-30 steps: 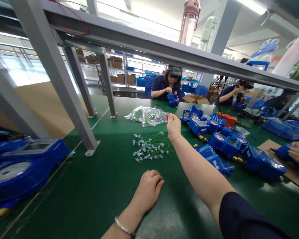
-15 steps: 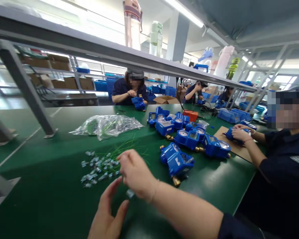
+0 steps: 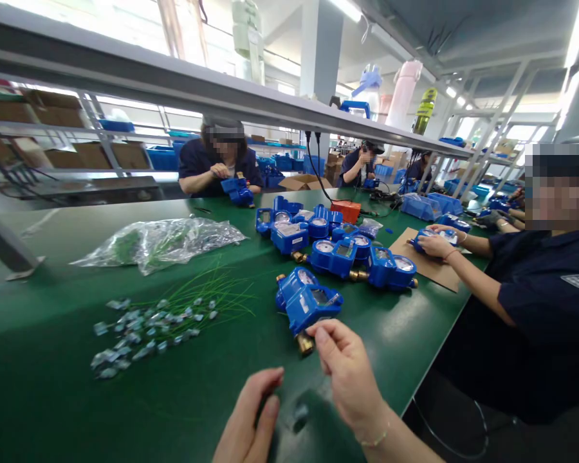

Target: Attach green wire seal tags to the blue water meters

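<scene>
My right hand is pinched at the fingertips just in front of a blue water meter with brass fittings that lies on the green table. A small clear wire seal hangs blurred below that hand, between my two hands. My left hand is at the bottom edge, fingers stretched out together beside the seal, holding nothing. A scatter of several clear seals with green wires lies to the left.
A clear plastic bag of seals lies farther back. Several blue meters cluster mid-table near an orange box. A co-worker on my right handles a meter on cardboard. Others sit across the table under a grey beam.
My view has swung right. My right hand came back from the far bag to just in front of the nearest blue meter, with a seal hanging. My left hand lifted off the table.
</scene>
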Tool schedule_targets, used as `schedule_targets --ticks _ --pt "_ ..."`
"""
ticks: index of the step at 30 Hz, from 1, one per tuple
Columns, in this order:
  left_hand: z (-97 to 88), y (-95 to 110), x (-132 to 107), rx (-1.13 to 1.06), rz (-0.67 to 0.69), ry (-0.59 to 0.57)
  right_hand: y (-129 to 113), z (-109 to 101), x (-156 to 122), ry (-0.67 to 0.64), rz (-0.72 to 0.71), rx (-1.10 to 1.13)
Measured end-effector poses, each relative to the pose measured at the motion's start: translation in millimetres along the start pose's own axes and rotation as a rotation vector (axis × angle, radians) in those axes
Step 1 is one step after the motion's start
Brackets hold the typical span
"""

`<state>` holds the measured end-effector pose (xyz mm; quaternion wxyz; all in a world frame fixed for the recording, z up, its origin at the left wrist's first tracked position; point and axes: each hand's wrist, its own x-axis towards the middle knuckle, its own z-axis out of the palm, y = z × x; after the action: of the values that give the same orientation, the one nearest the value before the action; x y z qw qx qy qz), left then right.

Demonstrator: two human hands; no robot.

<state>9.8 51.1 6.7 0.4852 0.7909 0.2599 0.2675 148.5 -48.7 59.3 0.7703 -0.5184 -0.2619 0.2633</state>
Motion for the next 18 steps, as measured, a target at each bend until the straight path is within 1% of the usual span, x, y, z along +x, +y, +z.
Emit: schedule_targets --ticks 3,4,7,9,11,13,16,18 --pt "13.2 3.3 45.5 -0.254 -0.198 0.19 -1.9 -28.6 7.8 0.077 -0.08 -0.158" --pt "18.0 4.1 63.1 -0.298 -0.234 0.225 0.8 -35.8 11.6 0.114 -0.084 -0.176" --pt "33.0 7.5 110.8 -0.378 -0.29 0.272 17.7 -50.1 29.6 0.276 -0.055 -0.146" --pt "42.0 12.0 132.6 -0.429 -0.333 0.277 31.6 -54.1 45.9 0.361 -0.031 -0.112" --pt "48.8 18.7 144.6 -0.477 -0.372 0.276 42.6 -54.8 62.6 0.386 -0.022 -0.108" --pt "53.5 26.5 148.6 -0.512 -0.388 0.279 48.8 -53.6 76.9 0.384 -0.024 -0.111" --pt "59.8 35.4 143.1 -0.517 -0.402 0.318 50.5 -53.0 92.8 0.365 -0.052 -0.129" --pt "64.1 36.7 131.8 -0.493 -0.434 0.392 47.8 -57.2 99.3 0.344 -0.065 -0.155"
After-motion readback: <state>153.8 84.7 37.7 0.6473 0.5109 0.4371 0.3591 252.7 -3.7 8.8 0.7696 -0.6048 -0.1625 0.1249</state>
